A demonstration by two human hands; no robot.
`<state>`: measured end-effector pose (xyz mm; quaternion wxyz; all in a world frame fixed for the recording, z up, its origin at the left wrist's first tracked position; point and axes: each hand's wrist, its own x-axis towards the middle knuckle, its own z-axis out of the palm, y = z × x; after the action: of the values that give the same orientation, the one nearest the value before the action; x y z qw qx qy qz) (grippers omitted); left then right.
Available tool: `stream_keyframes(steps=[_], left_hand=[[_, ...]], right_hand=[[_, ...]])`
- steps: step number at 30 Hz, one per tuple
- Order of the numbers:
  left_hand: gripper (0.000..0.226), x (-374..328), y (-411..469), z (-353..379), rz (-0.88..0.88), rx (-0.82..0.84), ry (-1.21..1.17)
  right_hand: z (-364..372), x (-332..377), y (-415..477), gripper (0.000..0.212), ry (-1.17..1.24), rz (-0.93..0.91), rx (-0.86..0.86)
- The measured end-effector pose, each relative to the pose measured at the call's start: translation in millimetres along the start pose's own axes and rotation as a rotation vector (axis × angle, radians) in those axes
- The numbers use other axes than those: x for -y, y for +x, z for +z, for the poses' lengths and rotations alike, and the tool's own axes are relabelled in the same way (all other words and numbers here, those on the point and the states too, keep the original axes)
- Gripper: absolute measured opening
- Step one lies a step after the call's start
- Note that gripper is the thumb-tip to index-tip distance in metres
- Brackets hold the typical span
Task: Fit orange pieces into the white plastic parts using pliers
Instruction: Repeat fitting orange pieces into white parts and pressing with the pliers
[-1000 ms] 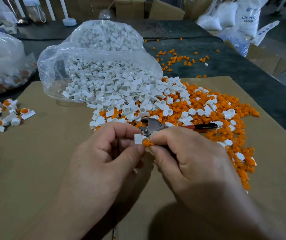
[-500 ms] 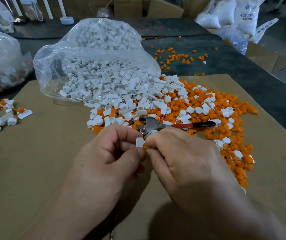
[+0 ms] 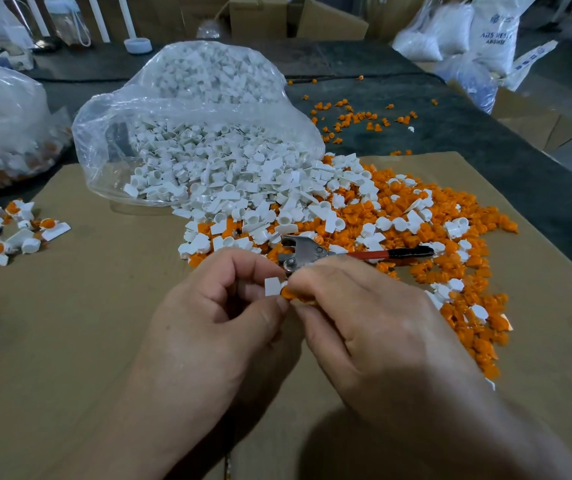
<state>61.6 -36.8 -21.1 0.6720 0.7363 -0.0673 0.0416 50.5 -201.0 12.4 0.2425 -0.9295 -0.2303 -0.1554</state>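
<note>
Orange shows again where your hands meet: your left hand [image 3: 215,317] pinches a white part [image 3: 272,286], and your right hand [image 3: 364,317] pinches an orange piece [image 3: 290,294] against it, seating it by hand. The next move likely needs the pliers [image 3: 312,252], lying just beyond your knuckles on the loose heap [image 3: 416,216].

The right hand [image 3: 364,323] hides most of the orange piece [image 3: 289,293] and the tip of the pliers [image 3: 312,252]; lettering on the one-o'clock sack [image 3: 495,32] is blurred.
</note>
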Motion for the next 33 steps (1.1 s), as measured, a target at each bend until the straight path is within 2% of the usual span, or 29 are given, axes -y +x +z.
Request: stream_keyframes(steps=[3,5,8,13,17,19,23,26,28,33], left_hand=[[0.036,0,5,-4,-0.010,-0.059,0.035],[0.036,-2,7,-8,-0.015,-0.071,0.029],[0.027,-3,10,-11,-0.021,-0.061,-0.004],[0.023,-4,11,-12,-0.037,-0.030,-0.049],[0.030,-5,12,-13,-0.043,-0.023,-0.095],[0.031,-4,12,-13,-0.045,-0.020,-0.097],[0.031,-4,13,-12,-0.049,-0.027,-0.113],[0.030,-5,13,-12,-0.039,-0.032,-0.165],[0.027,-6,13,-12,-0.020,-0.027,-0.190],[0.023,-11,13,-12,0.021,-0.042,-0.236]], right_hand=[[-11,-11,1,0.041,-0.200,0.111,-0.020],[-20,-22,2,0.056,-0.332,0.231,0.115],[-24,-35,1,0.064,-0.421,0.317,0.305],[-24,-42,4,0.058,-0.472,0.270,0.356],[-23,-46,6,0.060,-0.489,0.277,0.372],[-19,-43,9,0.053,-0.507,0.296,0.354],[-16,-39,14,0.033,-0.507,0.316,0.226],[-27,-36,15,0.022,-0.362,0.310,0.055],[-33,-36,12,0.021,-0.300,0.270,0.005],[-31,-39,4,0.031,-0.305,0.181,0.129]])
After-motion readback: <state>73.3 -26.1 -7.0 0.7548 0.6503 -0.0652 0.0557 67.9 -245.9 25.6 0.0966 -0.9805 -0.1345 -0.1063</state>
